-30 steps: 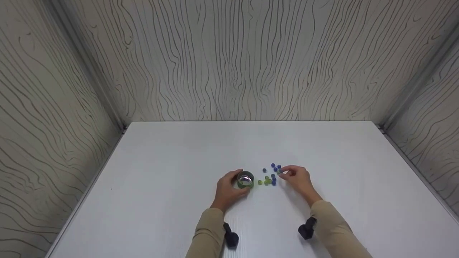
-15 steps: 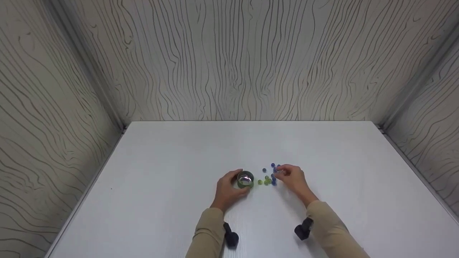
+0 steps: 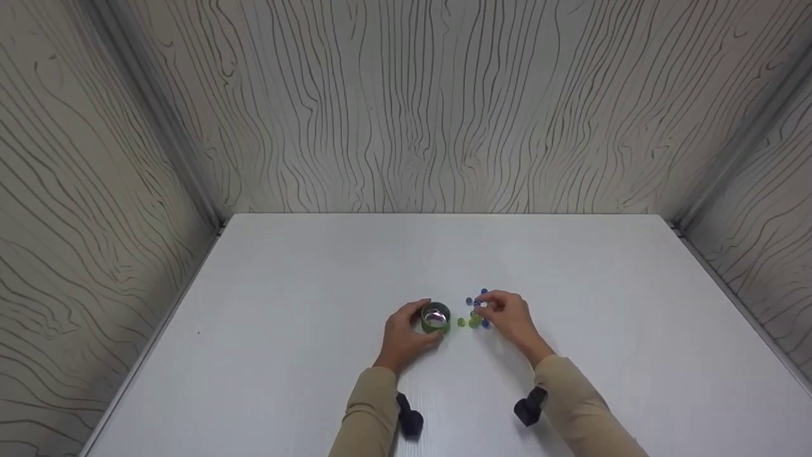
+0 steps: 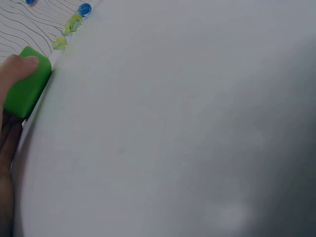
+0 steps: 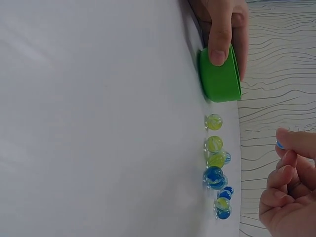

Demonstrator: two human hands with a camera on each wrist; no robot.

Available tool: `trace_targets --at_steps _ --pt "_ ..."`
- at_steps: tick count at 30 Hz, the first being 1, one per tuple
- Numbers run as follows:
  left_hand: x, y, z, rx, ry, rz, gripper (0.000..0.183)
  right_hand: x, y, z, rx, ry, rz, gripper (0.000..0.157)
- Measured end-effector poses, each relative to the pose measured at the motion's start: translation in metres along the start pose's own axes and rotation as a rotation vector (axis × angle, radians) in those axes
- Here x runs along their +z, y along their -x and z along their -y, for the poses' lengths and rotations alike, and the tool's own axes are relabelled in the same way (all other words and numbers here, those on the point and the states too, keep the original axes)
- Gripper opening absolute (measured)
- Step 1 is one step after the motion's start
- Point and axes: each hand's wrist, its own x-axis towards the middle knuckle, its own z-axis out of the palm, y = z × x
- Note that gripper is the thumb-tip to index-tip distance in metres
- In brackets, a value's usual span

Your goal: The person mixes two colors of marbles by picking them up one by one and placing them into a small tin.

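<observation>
A small green cup [image 5: 219,79] stands on the white table, its inside shiny in the head view. My left hand [image 3: 403,333] grips it, thumb on the near side and fingers round the far side. Between the thumb and index finger of my right hand [image 3: 512,317] is a blue marble [image 5: 280,144], mostly hidden by the fingertips. That hand is raised above the loose marbles, to the right of the cup. Several yellow-green marbles [image 5: 215,144] and blue marbles [image 5: 213,176] lie in a loose row beside the cup; the right hand covers some in the head view.
The white table [image 3: 285,273] spreads around both hands. Wood-grain patterned panels [image 3: 406,114] rise behind it and on both sides. A black wrist device [image 3: 411,422] sits by each sleeve.
My right hand has moved left, from the right edge of the marble group towards the cup, carrying the pinched marble. The left hand and the cup have stayed in place.
</observation>
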Motion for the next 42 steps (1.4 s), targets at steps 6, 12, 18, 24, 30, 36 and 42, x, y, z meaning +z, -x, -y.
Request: trace_targets --at_steps 6,12,18,24,30,36,42 --pt "0.0 -0.001 0.0 -0.018 0.009 0.007 0.062 0.007 0.001 0.002 -0.018 -0.009 0.001 0.017" --pt "0.0 -0.001 0.001 -0.01 -0.011 0.005 0.063 0.013 0.002 0.005 -0.012 -0.011 -0.001 0.017" --pt "-0.001 0.0 0.001 0.017 -0.021 -0.004 0.061 0.016 0.003 0.008 -0.051 -0.011 -0.007 0.014" --pt "0.0 -0.001 0.002 0.02 -0.02 -0.011 0.061 0.018 0.002 0.011 -0.094 -0.01 -0.006 0.013" --pt "0.001 -0.001 0.002 0.012 -0.026 -0.008 0.061 0.021 0.002 0.013 -0.083 -0.002 -0.016 0.013" --pt "0.0 -0.001 0.002 0.031 -0.022 -0.01 0.062 0.025 0.002 0.014 -0.079 -0.008 -0.012 0.013" --pt "-0.001 -0.002 0.002 0.035 -0.015 -0.016 0.062 0.027 0.001 0.015 -0.08 -0.006 -0.013 0.014"
